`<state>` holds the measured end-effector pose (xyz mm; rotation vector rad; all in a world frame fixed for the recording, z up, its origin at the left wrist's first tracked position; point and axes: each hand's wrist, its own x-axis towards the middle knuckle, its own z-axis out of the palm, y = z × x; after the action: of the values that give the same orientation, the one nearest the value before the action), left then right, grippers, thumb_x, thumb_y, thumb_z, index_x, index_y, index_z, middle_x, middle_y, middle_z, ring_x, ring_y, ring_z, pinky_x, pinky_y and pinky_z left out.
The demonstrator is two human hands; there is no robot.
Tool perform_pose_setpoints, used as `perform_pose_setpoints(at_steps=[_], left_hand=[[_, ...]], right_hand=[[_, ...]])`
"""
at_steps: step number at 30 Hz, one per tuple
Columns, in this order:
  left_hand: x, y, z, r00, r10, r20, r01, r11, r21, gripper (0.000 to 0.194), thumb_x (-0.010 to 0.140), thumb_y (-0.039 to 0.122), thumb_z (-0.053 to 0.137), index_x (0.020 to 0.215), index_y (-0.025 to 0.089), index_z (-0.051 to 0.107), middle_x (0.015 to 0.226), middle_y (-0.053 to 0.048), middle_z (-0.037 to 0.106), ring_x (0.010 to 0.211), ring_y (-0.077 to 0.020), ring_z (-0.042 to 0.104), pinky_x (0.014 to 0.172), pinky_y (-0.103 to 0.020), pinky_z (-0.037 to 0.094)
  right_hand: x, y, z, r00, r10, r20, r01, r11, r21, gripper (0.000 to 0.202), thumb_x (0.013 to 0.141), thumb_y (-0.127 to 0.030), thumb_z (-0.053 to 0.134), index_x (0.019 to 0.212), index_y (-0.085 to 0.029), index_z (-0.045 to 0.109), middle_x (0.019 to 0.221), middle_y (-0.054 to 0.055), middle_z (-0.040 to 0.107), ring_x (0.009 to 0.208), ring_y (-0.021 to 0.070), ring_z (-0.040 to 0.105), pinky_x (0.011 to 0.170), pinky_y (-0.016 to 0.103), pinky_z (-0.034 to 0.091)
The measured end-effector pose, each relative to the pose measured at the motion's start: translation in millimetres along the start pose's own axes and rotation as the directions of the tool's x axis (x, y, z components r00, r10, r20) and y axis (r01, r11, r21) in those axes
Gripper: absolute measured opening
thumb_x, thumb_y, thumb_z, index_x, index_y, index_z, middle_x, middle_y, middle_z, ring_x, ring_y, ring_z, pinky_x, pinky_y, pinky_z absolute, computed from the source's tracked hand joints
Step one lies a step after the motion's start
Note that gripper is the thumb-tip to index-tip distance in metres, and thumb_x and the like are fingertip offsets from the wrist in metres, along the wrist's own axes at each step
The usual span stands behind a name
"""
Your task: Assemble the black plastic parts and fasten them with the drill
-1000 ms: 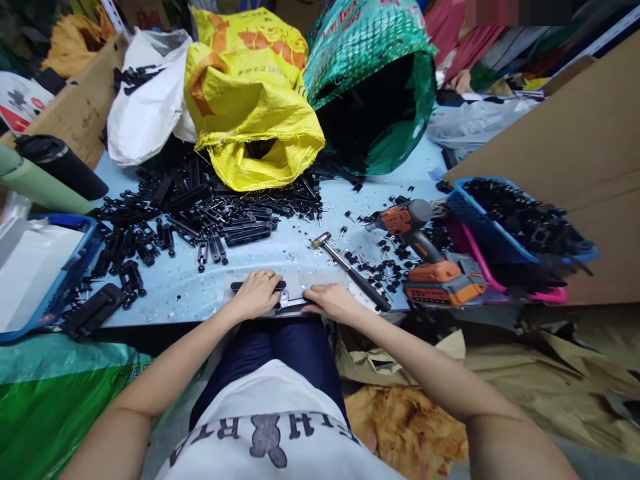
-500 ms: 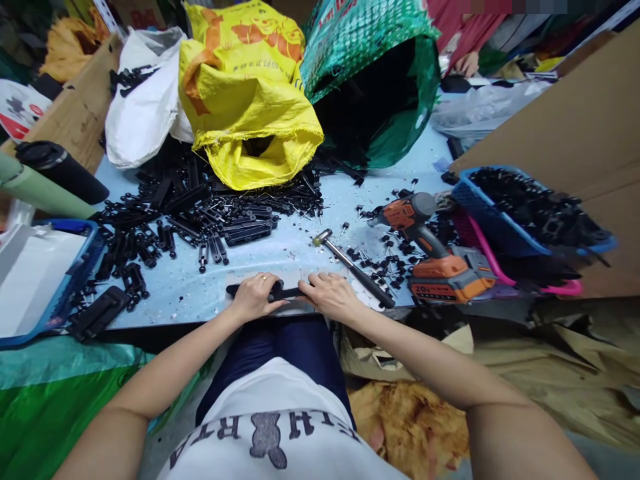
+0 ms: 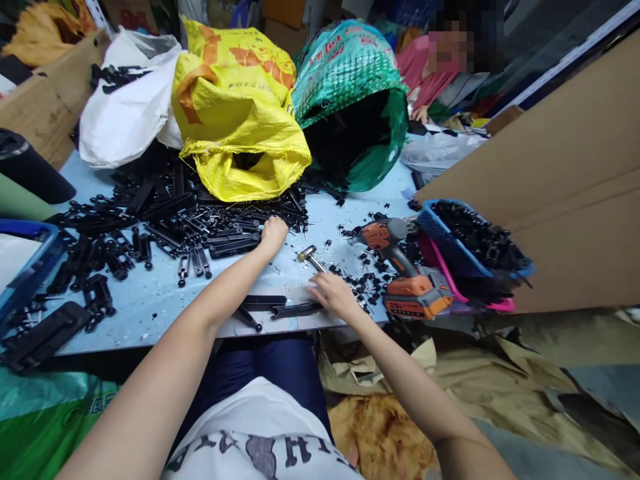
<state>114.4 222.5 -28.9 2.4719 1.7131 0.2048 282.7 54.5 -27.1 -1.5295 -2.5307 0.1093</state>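
Observation:
My left hand [image 3: 275, 235] reaches to the near right edge of a heap of black plastic parts [image 3: 190, 210]. Its fingers curl downward, and whatever they pinch is hidden. My right hand [image 3: 336, 297] hovers low at the table's front with fingers spread, over the handle of a hammer [image 3: 311, 255]. The hammer's metal head shows beyond the fingers. Just left of that hand lies a long black plastic bar [image 3: 297, 310], its right end near the fingertips. Another black bar [image 3: 264, 300] and a thin black piece with a round end [image 3: 250, 319] lie beside it.
An orange cordless drill [image 3: 400, 267] lies right, among scattered black-headed screws. Beyond it is a blue basket [image 3: 450, 243] of black parts. Yellow [image 3: 245, 133], white [image 3: 127, 113] and green [image 3: 350, 87] sacks stand at the back. A co-worker's hand [image 3: 420, 115] shows behind.
My left hand has left the black piece at the table edge and moved forward to the heap. My right hand has let go and opened near the hammer. The view has shifted right.

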Motion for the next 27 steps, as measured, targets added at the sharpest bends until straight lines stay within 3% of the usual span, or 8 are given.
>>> perform_pose_setpoints(at_steps=[2,4,7,12,15,19,22,27], left_hand=[[-0.1,2.6,5.9,1.000,-0.010,-0.001,0.010,1.000,-0.001,0.032,0.085,0.000,0.031,0.102,-0.002,0.058,0.102,-0.023,0.058,0.100,-0.0270,0.052,0.077,-0.033,0.043],[-8.4,3.9,5.2,1.000,-0.001,-0.004,0.001,1.000,-0.001,0.031,0.085,-0.001,0.031,0.102,-0.001,0.057,0.101,-0.022,0.059,0.098,-0.0259,0.054,0.076,-0.032,0.044],[-35.8,-1.3,-7.2,0.999,0.047,-0.023,-0.047,0.999,0.004,0.028,0.087,0.001,0.033,0.102,0.004,0.057,0.104,-0.019,0.059,0.100,-0.0239,0.053,0.080,-0.032,0.044],[-129.3,-42.9,-31.1,0.971,-0.031,-0.235,-0.096,0.856,-0.508,0.011,0.087,0.020,0.049,0.091,0.013,0.056,0.093,-0.010,0.061,0.089,-0.0195,0.057,0.080,-0.032,0.045],[-189.9,-71.8,-34.3,0.954,-0.298,0.023,0.135,0.362,-0.922,0.024,0.081,0.038,0.056,0.084,0.014,0.056,0.070,-0.002,0.059,0.061,-0.0125,0.056,0.060,-0.025,0.045],[-231.1,-85.4,-28.3,0.868,-0.355,0.348,0.331,-0.110,-0.937,0.045,0.058,0.050,0.074,0.075,0.011,0.058,0.062,-0.001,0.060,0.051,-0.0080,0.052,0.052,-0.020,0.040],[-234.2,-81.6,-25.0,0.856,-0.377,0.353,0.329,-0.129,-0.935,0.045,0.054,0.049,0.076,0.072,0.011,0.059,0.060,-0.001,0.060,0.050,-0.0071,0.051,0.050,-0.019,0.038],[-227.5,-79.5,-28.0,0.900,-0.311,0.304,0.338,0.062,-0.939,0.039,0.060,0.048,0.072,0.069,0.012,0.060,0.057,-0.001,0.059,0.048,-0.0080,0.049,0.048,-0.020,0.037]], right_hand=[[27.6,22.3,-5.4,0.954,0.285,-0.090,-0.289,0.957,-0.033,0.033,0.095,-0.034,0.034,0.103,-0.015,0.059,0.099,0.013,0.060,0.091,0.0221,0.054,0.075,0.031,0.040],[57.3,47.5,-9.0,0.822,0.556,-0.127,-0.562,0.827,-0.015,0.031,0.094,-0.031,0.037,0.108,-0.012,0.058,0.103,0.016,0.059,0.094,0.0248,0.055,0.076,0.033,0.040],[85.7,72.6,-11.3,0.719,0.694,-0.037,-0.691,0.720,0.060,0.026,0.086,-0.024,0.050,0.105,-0.009,0.060,0.102,0.018,0.061,0.094,0.0257,0.057,0.079,0.034,0.042],[61.8,36.4,-8.5,0.866,0.480,-0.141,-0.367,0.801,0.473,0.020,0.081,-0.030,0.058,0.091,-0.014,0.064,0.090,0.009,0.066,0.078,0.0181,0.061,0.076,0.032,0.049],[31.8,-15.8,0.4,0.931,0.276,-0.240,-0.029,0.711,0.703,0.024,0.077,-0.040,0.064,0.084,-0.017,0.065,0.083,0.006,0.066,0.073,0.0160,0.063,0.067,0.029,0.053],[12.3,-59.1,12.8,0.937,0.144,-0.318,0.096,0.771,0.629,0.019,0.081,-0.037,0.062,0.082,-0.018,0.063,0.079,0.006,0.064,0.070,0.0145,0.062,0.061,0.026,0.054],[8.5,-64.9,14.9,0.924,0.036,-0.381,0.145,0.888,0.436,0.015,0.088,-0.030,0.053,0.085,-0.018,0.061,0.084,0.008,0.064,0.076,0.0154,0.062,0.067,0.027,0.053],[2.6,-68.5,10.6,0.914,-0.128,-0.385,0.210,0.961,0.179,0.014,0.091,-0.022,0.048,0.093,-0.018,0.061,0.092,0.009,0.064,0.077,0.0144,0.062,0.067,0.025,0.051]])
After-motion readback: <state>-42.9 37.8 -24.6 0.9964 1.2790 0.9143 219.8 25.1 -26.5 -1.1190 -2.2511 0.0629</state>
